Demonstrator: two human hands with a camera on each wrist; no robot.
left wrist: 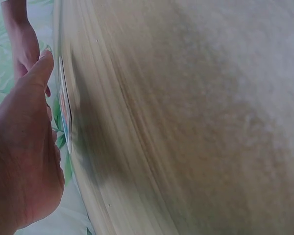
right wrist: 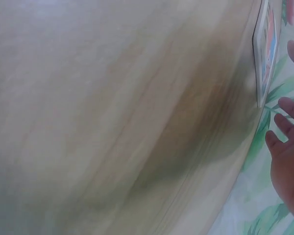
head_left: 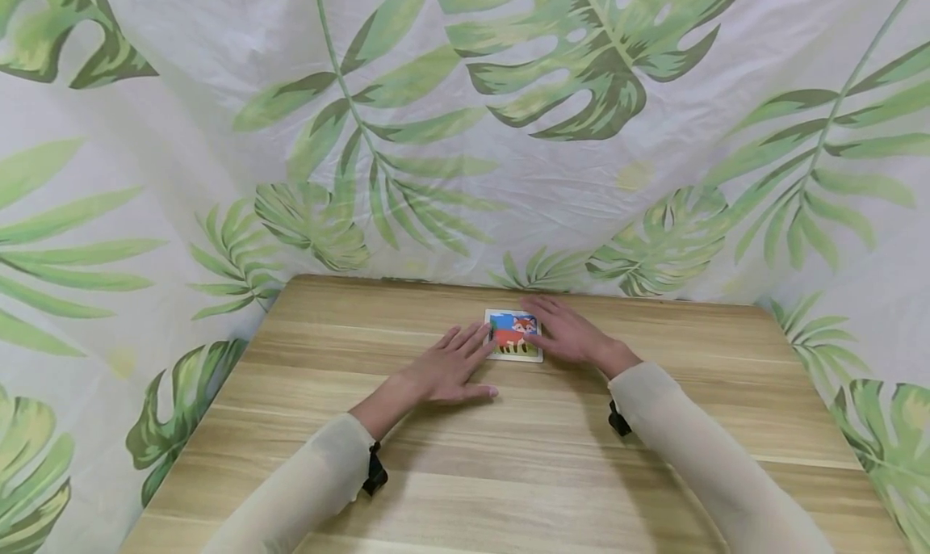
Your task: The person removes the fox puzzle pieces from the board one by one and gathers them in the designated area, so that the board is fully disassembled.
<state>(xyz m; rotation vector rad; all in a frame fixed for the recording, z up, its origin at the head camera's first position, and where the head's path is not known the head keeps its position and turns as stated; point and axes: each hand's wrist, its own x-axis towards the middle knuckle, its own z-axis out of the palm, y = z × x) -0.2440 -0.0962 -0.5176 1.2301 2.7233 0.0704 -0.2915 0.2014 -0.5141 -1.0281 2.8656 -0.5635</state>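
A small fox picture board (head_left: pixel 511 337) with a white border lies flat near the far edge of the wooden table. My left hand (head_left: pixel 452 368) is at its left side, fingers straight and spread, their tips overlapping the border in the head view. From the other side my right hand (head_left: pixel 576 337) reaches over the right border, its fingers extended and covering the upper right corner. Seen edge-on in the left wrist view, the thin board (left wrist: pixel 65 110) lies beyond the left palm (left wrist: pixel 27 156). Neither hand grips anything.
The wooden table (head_left: pixel 552 473) spreads out in front of both arms. Right behind its far edge hangs a pale cloth (head_left: pixel 552 207) printed with green leaves, which also runs down both sides. Dark wrist devices (head_left: pixel 374 472) sit under the cream sleeves (head_left: pixel 320 465).
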